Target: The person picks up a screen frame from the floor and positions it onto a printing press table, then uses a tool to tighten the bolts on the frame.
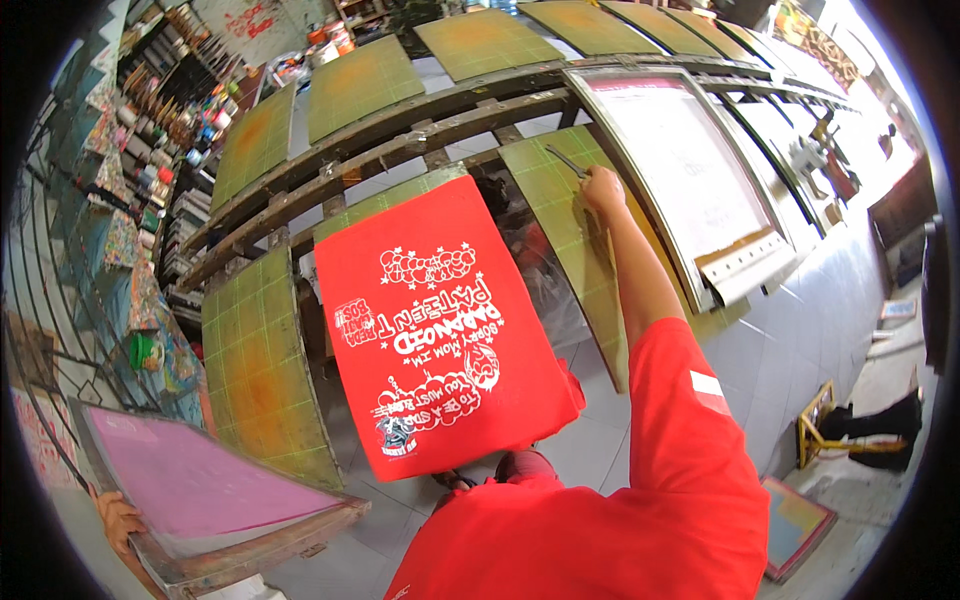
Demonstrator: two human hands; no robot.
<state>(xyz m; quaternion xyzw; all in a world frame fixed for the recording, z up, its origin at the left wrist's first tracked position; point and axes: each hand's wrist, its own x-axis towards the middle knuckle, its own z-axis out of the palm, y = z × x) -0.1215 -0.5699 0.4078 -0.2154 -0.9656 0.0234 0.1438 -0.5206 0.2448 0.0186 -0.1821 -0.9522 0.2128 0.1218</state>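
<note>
At the lower left, my left hand [118,520] grips the edge of a screen-printing frame [215,470] with pink mesh, which is tilted beside my body. My right arm reaches forward, and my right hand [603,190] is closed around a slim grey tool [566,160], its exact kind too small to tell. That hand is over a green printing board [560,215]. Between my arms, a red T-shirt [450,300] with white lettering and drawings lies stretched on another board. Just right of my right hand rests a second screen frame [690,170] with pale mesh.
Several green boards with orange stains [365,85] line a dark wooden rack [420,140]. Crowded shelves of containers [150,190] stand at the left behind a metal railing. A yellow stand [815,430] with dark cloth and a small frame [800,525] are at the right.
</note>
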